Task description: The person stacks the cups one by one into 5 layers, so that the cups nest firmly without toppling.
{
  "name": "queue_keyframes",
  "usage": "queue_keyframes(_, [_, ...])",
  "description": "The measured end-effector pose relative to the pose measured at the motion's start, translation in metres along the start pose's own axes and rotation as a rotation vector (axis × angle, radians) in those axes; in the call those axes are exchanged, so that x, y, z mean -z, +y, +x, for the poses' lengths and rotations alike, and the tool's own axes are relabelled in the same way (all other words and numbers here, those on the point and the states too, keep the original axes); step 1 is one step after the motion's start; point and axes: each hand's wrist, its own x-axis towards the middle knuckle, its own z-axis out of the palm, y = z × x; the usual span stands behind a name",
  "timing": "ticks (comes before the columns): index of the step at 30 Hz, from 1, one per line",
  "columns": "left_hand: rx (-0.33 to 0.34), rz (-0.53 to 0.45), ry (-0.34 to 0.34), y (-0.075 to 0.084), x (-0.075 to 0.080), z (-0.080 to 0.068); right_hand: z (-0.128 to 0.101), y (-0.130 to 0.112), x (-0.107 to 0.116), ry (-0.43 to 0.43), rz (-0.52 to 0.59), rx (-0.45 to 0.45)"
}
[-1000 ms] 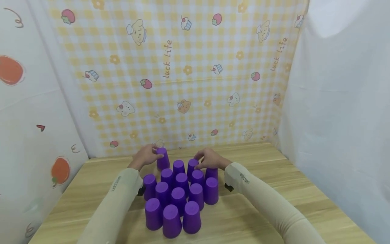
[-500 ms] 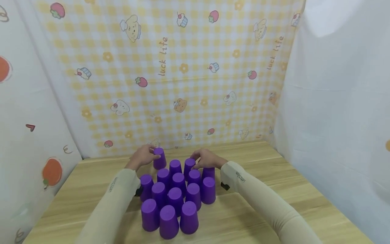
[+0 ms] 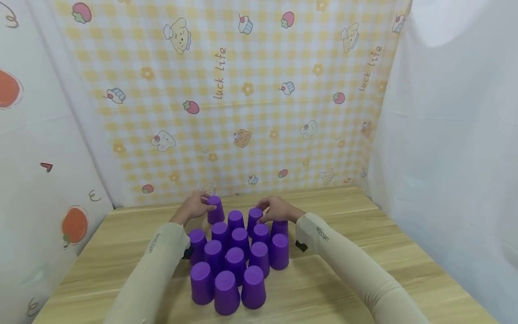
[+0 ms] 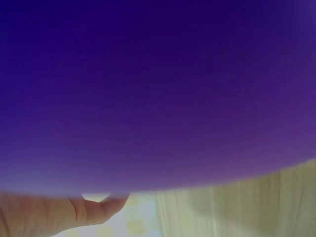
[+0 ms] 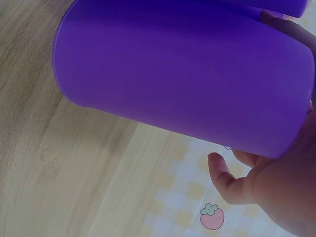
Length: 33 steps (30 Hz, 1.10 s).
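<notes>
Several purple cups (image 3: 236, 258) stand upside down in a tight cluster on the wooden table (image 3: 364, 234). My left hand (image 3: 200, 204) grips the far-left cup (image 3: 216, 210) of the back row near its top. In the left wrist view that cup (image 4: 158, 89) fills nearly the whole frame, with one fingertip (image 4: 101, 210) showing below it. My right hand (image 3: 272, 210) curls round a back-row cup (image 3: 254, 218) on the right side. The right wrist view shows this cup (image 5: 182, 74) close against the palm, with the thumb (image 5: 222, 177) beneath it.
A yellow checked cloth (image 3: 259, 103) hangs behind the table, with white sheets on the left (image 3: 36, 148) and right (image 3: 449, 135). Bare wood lies to both sides of the cluster and along the front edge.
The head view has shifted slightly. Both hands stay on the same back-row cups, and the cluster has not visibly moved.
</notes>
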Motion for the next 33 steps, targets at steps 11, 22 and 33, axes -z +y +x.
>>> queue_keyframes(11, [-0.006, -0.027, -0.008, -0.003, -0.002, -0.003, 0.002, -0.001, 0.002, 0.009, 0.009, -0.015])
queue_keyframes(22, [0.003, -0.084, -0.018, -0.012, 0.003, -0.011, 0.002, -0.003, 0.009, 0.048, 0.031, -0.005])
queue_keyframes(33, [0.009, -0.061, -0.013, -0.016, 0.01, -0.031, 0.012, -0.01, 0.018, 0.105, -0.006, -0.002])
